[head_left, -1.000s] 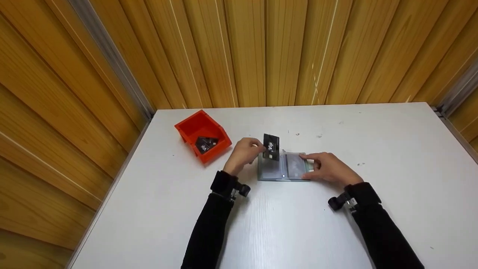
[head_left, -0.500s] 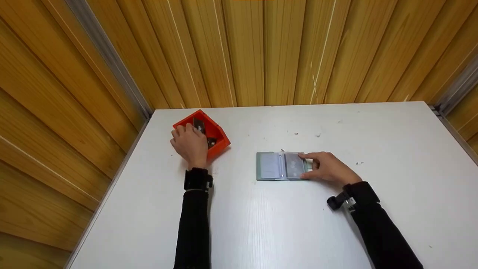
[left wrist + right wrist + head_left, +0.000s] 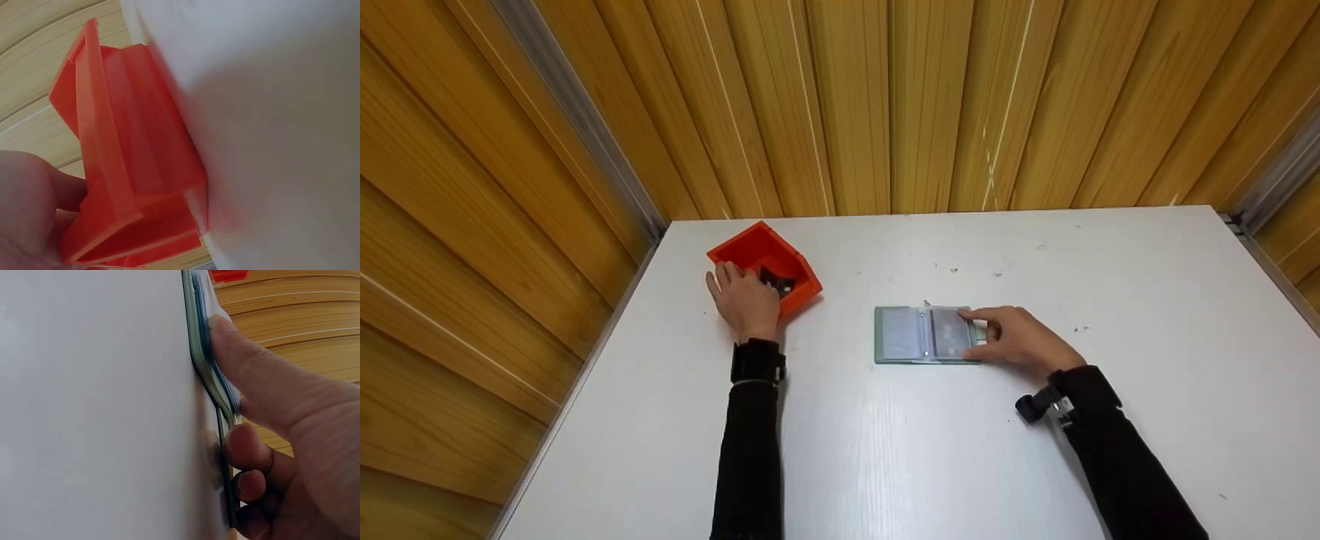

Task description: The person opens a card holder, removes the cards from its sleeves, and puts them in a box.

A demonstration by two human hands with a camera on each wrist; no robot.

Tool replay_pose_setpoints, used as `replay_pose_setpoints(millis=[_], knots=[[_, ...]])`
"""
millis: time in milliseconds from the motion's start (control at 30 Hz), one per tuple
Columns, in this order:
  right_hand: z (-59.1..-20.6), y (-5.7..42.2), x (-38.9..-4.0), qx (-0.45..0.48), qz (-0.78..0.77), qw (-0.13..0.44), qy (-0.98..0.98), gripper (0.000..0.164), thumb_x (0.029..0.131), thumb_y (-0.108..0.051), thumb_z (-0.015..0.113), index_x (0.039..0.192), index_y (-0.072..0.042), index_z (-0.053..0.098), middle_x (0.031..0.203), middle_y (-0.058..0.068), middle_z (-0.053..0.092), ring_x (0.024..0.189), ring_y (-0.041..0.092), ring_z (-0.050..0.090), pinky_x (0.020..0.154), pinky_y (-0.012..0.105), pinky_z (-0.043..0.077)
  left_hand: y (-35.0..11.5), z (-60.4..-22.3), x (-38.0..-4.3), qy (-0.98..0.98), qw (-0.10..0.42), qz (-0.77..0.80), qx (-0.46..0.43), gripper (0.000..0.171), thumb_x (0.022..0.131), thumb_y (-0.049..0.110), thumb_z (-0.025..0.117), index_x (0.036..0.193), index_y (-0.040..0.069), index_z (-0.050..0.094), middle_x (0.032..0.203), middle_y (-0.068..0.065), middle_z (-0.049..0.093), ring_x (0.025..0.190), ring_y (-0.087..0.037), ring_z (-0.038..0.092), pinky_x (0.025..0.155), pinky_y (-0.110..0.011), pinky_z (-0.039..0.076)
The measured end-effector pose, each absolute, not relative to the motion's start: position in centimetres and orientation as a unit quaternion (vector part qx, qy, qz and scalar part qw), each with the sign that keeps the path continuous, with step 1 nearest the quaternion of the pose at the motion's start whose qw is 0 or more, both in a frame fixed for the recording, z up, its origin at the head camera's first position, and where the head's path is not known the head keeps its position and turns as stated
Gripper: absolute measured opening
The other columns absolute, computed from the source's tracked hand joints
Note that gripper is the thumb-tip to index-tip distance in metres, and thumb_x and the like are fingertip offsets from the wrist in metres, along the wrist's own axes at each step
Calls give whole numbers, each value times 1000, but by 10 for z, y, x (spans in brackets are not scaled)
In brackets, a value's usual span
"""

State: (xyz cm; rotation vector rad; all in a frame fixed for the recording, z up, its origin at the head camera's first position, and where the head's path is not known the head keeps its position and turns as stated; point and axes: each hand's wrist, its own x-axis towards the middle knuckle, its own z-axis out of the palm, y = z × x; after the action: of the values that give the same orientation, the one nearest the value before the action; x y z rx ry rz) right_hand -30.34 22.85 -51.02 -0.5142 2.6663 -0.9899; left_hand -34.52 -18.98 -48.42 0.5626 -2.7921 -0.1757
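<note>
My left hand (image 3: 746,304) reaches over the near left rim of a red plastic bin (image 3: 810,279), fingers down inside it. Black cards (image 3: 775,277) lie in the bin beside the fingers. In the left wrist view the fingertips are hidden behind the bin's wall (image 3: 146,124), so I cannot tell what they hold. My right hand (image 3: 1020,339) grips the right edge of an opened card album (image 3: 898,334) with clear pocket pages and a green cover. In the right wrist view its thumb (image 3: 222,332) presses on the page stack, with the other fingers curled at the cover's edge.
The white table (image 3: 900,442) carries the bin at the back left and the album near the middle. Wood-patterned panels (image 3: 855,112) rise behind the table and along its left. Small dark marks (image 3: 997,274) dot the surface behind the album.
My left hand has left the album, where it held a VIP card, and gone left to the bin. A card standing up by its fingers half a second ago no longer shows. The right hand stays put.
</note>
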Motion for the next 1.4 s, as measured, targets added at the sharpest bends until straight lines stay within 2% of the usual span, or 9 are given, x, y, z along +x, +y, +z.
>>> replay_pose_setpoints(millis=[133,333,567,800,967,1033,1100,1267,1400], knots=[[-509,230,-304,-174,-336,122,917,78,80,-38,90,149,-19,58,77,1,52,74,17,48,62,25,36,-187,-482,-346,-976,108,-1,189,43,100,25,58,138,5,66,157,-20,44,155,-35,27,129,-54,3],[-509,230,-304,-174,-335,121,918,78,80,-39,89,149,-18,58,77,1,53,74,17,48,62,25,36,-181,-480,-346,-976,93,66,185,32,101,19,59,126,4,74,159,-17,46,157,-33,27,129,-53,8],[-508,231,-304,-180,-330,110,920,77,80,-38,90,147,-18,59,75,-2,54,72,14,49,63,24,38,-178,-479,-348,-977,70,91,182,33,105,16,50,125,7,75,158,-16,49,158,-31,25,128,-51,12],[-506,231,-303,-180,-328,114,921,78,80,-39,90,148,-17,58,76,-1,54,73,14,49,63,24,37,-169,-465,-345,-979,157,9,128,38,90,16,75,126,6,74,149,-19,55,152,-33,33,124,-49,27],[-505,232,-303,-172,-329,116,921,79,80,-41,89,148,-17,58,77,0,54,73,16,49,62,25,36,-144,-444,-338,-978,197,-70,19,30,93,17,74,122,9,73,125,-15,66,125,-32,54,105,-46,44],[-506,232,-302,-168,-331,117,921,79,79,-41,90,148,-17,58,76,0,54,73,16,49,61,25,36,-130,-440,-334,-977,159,-130,-61,22,95,16,74,116,10,74,117,-12,69,114,-29,59,99,-42,49],[-507,232,-302,-166,-333,119,921,79,80,-40,90,149,-18,58,76,0,54,73,16,49,61,25,36,-115,-440,-329,-968,80,-190,-145,21,94,15,76,115,12,74,114,-10,71,107,-26,63,94,-39,52],[-509,231,-301,-165,-332,122,921,78,80,-40,89,148,-18,58,76,0,53,73,16,48,61,25,36,-80,-454,-316,-925,-112,-245,-269,35,95,15,76,129,15,68,114,-7,70,104,-24,64,92,-34,55],[-507,228,-302,-179,-327,118,920,77,81,-40,89,148,-19,58,77,0,53,74,16,48,63,25,36,-67,-465,-309,-926,-151,-224,-263,48,93,13,78,137,22,62,114,-5,68,103,-21,61,94,-33,53]])
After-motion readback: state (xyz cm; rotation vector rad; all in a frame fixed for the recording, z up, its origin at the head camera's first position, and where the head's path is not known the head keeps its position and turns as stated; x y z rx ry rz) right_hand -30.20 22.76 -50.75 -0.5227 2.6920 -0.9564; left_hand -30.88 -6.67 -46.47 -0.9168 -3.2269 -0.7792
